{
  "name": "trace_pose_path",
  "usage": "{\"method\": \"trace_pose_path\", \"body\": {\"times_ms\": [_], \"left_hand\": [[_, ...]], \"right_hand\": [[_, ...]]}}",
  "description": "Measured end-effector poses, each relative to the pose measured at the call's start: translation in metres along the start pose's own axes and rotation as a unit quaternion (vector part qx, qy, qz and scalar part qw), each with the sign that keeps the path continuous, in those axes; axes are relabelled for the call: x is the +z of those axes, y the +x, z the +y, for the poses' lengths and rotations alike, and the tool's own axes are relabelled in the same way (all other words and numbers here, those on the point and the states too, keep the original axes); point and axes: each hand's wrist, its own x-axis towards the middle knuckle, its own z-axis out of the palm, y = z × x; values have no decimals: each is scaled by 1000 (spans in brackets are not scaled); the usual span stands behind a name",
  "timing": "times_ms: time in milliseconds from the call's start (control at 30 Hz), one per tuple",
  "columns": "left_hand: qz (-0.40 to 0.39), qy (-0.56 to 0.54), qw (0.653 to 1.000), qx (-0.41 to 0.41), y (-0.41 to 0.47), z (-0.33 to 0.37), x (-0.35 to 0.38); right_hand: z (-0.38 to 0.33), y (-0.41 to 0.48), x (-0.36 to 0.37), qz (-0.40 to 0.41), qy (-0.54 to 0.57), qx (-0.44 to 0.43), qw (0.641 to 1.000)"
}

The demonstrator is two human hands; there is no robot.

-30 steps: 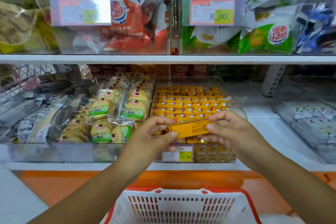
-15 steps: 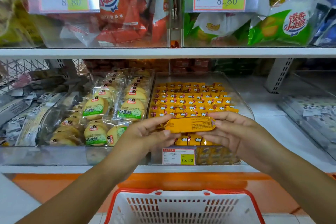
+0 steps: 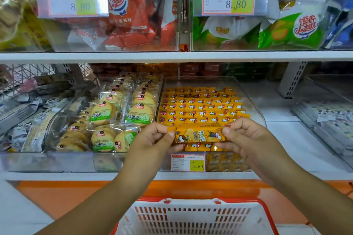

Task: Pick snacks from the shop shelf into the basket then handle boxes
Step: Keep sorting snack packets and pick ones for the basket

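A long yellow snack packet [image 3: 198, 133] is held level in front of the lower shelf, its printed face towards me. My left hand [image 3: 152, 139] pinches its left end and my right hand [image 3: 246, 139] pinches its right end. Behind it, a clear bin [image 3: 246, 97] is filled with rows of the same yellow packets [image 3: 198, 105]. The white basket with a red rim [image 3: 194, 217] sits below my arms at the bottom of the view.
Left of the yellow bin lies a bin of green-labelled round biscuits [image 3: 118, 118]. The upper shelf [image 3: 172, 56] carries bins of red bags [image 3: 129, 15] and green bags [image 3: 286, 28] with price tags. A price tag [image 3: 188, 162] hangs under the packet.
The packet has been turned in my fingers so its printed front faces me. My hands stayed at its ends, and my view shifted slightly upward.
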Motion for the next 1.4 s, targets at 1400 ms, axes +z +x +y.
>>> {"method": "trace_pose_path", "body": {"times_ms": [1400], "left_hand": [[-41, -11, 999, -8, 6, 6, -12]], "right_hand": [[-4, -3, -8, -83, 59, 22, 995]]}}
